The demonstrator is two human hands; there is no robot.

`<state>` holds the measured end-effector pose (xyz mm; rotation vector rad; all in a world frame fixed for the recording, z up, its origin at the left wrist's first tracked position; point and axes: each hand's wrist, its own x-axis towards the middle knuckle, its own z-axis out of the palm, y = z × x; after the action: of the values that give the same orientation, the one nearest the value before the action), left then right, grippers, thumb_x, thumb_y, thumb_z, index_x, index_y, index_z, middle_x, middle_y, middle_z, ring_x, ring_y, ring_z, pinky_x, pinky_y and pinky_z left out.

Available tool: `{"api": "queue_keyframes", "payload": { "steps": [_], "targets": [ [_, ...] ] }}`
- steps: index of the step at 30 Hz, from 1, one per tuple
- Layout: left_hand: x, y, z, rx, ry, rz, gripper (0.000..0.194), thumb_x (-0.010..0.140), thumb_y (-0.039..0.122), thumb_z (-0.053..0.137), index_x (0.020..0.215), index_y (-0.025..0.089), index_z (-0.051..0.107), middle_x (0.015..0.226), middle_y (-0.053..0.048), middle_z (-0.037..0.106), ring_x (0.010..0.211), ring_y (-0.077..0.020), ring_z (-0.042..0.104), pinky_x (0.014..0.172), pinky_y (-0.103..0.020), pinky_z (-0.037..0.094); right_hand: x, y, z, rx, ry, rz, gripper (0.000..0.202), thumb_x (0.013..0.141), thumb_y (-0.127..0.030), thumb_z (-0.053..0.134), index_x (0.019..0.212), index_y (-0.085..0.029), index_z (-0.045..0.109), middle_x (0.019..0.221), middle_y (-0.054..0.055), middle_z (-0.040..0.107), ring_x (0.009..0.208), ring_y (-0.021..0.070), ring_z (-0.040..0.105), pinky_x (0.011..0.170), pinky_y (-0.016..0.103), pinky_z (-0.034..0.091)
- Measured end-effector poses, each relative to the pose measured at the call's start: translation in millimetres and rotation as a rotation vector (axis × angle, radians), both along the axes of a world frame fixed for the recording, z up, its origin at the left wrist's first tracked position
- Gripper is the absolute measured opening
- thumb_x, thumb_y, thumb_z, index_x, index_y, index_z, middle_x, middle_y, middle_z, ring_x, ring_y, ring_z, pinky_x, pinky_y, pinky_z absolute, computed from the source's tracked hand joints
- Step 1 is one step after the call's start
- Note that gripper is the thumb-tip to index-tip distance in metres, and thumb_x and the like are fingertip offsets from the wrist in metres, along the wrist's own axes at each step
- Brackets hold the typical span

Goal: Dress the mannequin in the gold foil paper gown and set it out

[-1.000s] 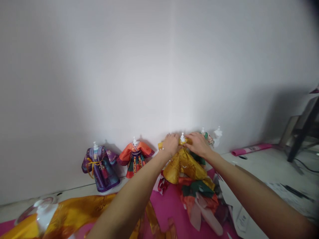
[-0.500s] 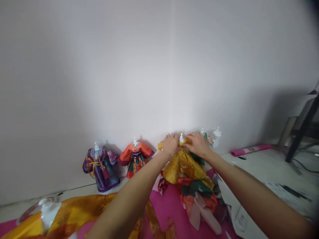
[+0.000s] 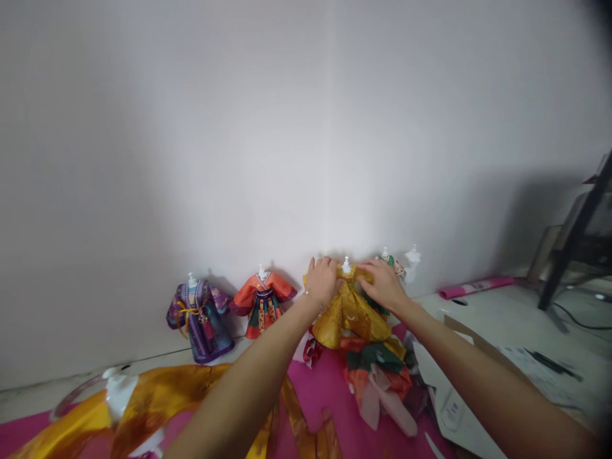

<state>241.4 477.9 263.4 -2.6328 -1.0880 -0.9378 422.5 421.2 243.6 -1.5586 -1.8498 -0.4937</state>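
A golden-yellow doll dress [image 3: 352, 312] hangs on a small white mannequin [image 3: 347, 265] against the wall. My left hand [image 3: 323, 282] is closed on its sleeve at the left shoulder, fingers curled over the cloth. On the opposite side, my right hand [image 3: 383, 285] pinches the other sleeve between thumb and fingers. The sleeve ends are partly covered by my hands. Behind my right hand stands a doll outfit with a green top [image 3: 392, 261], mostly hidden. Below the dress lies a heap of orange, green and pink doll clothes [image 3: 377, 376].
To the left stand a purple doll robe [image 3: 206, 325] and an orange doll dress [image 3: 264, 296]. A bare white mannequin [image 3: 412, 258] is at right, near a pink roll [image 3: 475, 287]. Yellow cloth [image 3: 176, 392] with another mannequin [image 3: 119, 392] lies in front, on a pink mat [image 3: 315, 389].
My left hand has shifted slightly on the yellow sleeve, its fingers a little more raised. Both hands stay at the dress. The camera view has moved slightly.
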Motion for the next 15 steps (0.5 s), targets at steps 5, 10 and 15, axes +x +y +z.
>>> {"api": "queue_keyframes", "payload": {
  "steps": [5,10,15],
  "targets": [
    [-16.2,-35.9,4.5,-0.039,-0.312,-0.042,0.026,0.094,0.031,0.062,0.116,0.017,0.063,0.122,-0.009,0.065,0.112,-0.0266,0.062,0.097,-0.051,0.049,-31.7,-41.5,-9.6,-0.067,0.169,0.125,0.023,0.096,-0.031,0.061,0.113,-0.017,0.064,0.117,0.008,0.065,0.101,0.0222,0.064,0.087,0.044,0.054],
    [-29.6,-93.4,36.7,-0.137,-0.829,-0.083,0.022,0.096,0.031,0.059,0.11,0.015,0.062,0.108,-0.007,0.067,0.1,-0.0234,0.065,0.091,-0.047,0.052,-75.6,-120.2,-12.7,-0.304,0.283,0.3,0.015,0.096,-0.028,0.062,0.102,-0.015,0.067,0.1,0.004,0.07,0.087,0.0177,0.068,0.079,0.038,0.057],
    [-48.3,-164.4,67.6,-0.334,-1.311,-0.09,0.02,0.097,0.029,0.043,0.111,0.017,0.051,0.103,-0.007,0.064,0.094,-0.0201,0.066,0.083,-0.038,0.053,-105.0,-252.3,8.2,-0.546,0.327,0.528,0.01,0.091,-0.021,0.064,0.095,-0.022,0.073,0.083,-0.001,0.074,0.07,0.0141,0.068,0.065,0.027,0.056]
  ]
}}
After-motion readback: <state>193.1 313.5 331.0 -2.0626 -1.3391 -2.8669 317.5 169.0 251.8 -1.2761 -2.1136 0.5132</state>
